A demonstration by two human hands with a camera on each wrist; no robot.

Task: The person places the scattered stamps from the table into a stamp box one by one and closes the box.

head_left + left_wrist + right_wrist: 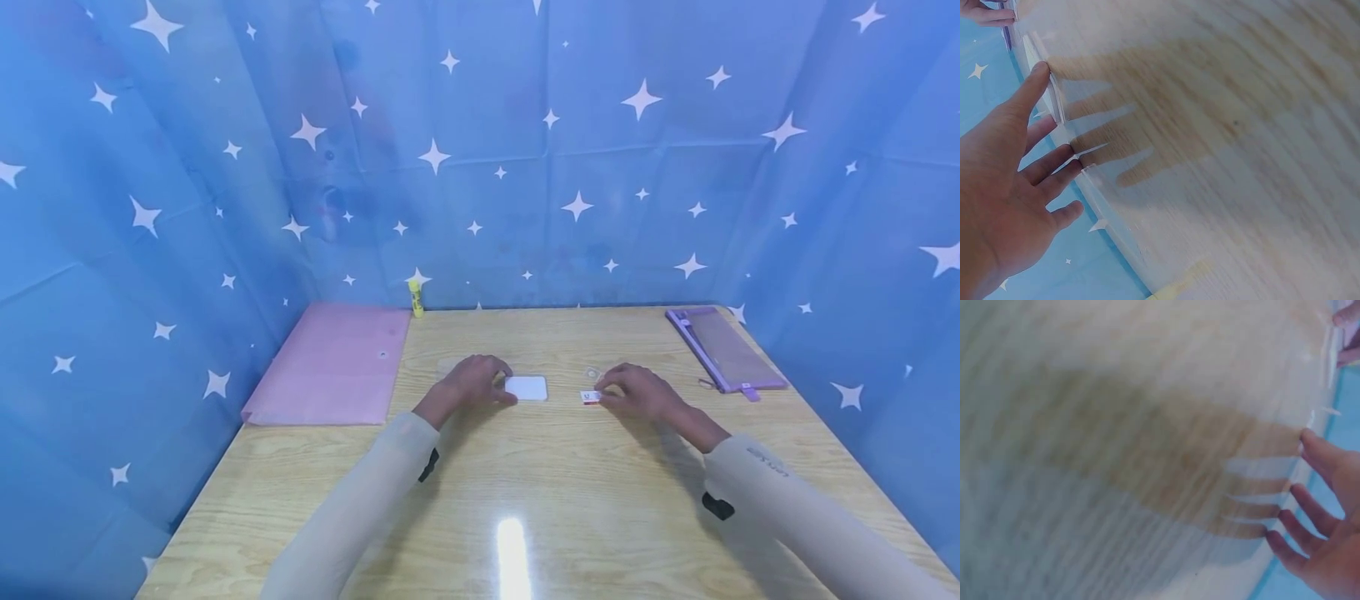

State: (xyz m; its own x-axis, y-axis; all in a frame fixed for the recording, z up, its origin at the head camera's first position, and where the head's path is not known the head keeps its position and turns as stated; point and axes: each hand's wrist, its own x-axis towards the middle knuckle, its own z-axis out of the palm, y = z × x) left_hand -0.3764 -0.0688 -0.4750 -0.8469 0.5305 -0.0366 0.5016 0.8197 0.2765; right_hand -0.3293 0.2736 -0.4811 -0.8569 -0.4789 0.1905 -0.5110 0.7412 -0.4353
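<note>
My left hand (474, 381) is at the middle of the table, thumb at the near edge and a finger at the far edge of a flat white rectangle with rounded corners (527, 387). In the left wrist view the left hand (1016, 169) holds this white piece (1055, 100) edge-on, other fingers touching the tabletop. To the right, my right hand (643, 393) pinches the end of a small white block with a red edge (589, 397). The right wrist view shows the right hand (1329, 519) with fingertips on the table; the block is mostly hidden there.
Behind the block lies a small clear round piece (592, 372). A clear flat item (447, 366) is partly behind the left hand. A pink folder (330, 367) lies left, a yellow glue stick (416, 298) stands at the back, and a purple-edged mesh pouch (727, 350) lies right.
</note>
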